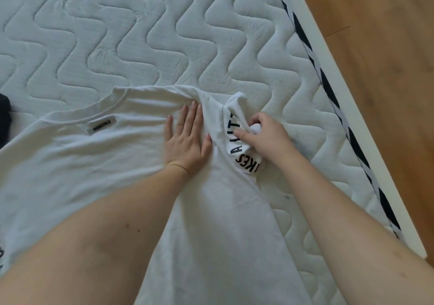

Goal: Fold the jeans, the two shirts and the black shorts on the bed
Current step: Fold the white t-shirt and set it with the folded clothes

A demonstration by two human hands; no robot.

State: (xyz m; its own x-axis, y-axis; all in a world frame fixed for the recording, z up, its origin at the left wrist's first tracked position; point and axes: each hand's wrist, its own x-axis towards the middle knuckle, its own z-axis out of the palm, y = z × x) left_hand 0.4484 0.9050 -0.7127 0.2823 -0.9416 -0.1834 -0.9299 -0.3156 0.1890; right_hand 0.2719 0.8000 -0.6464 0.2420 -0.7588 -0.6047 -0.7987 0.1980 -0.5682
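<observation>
1. Right hand [265, 135] pinches the bunched sleeve [239, 140], just right of the left hand.
2. Left hand [185, 140] presses flat, fingers together, on the white shirt [94, 164].
3. Shirt's collar points away across the mattress [164, 34]; the sleeve likely folds leftward.

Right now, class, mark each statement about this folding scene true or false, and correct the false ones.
1. The left hand lies flat on the white shirt. True.
2. The right hand is empty. False: its grip is on the bunched sleeve.
3. The shirt lies on a wooden table. False: it lies on a quilted mattress.
4. A dark garment shows at the left edge. True.
5. The sleeve carries black lettering. True.
</observation>
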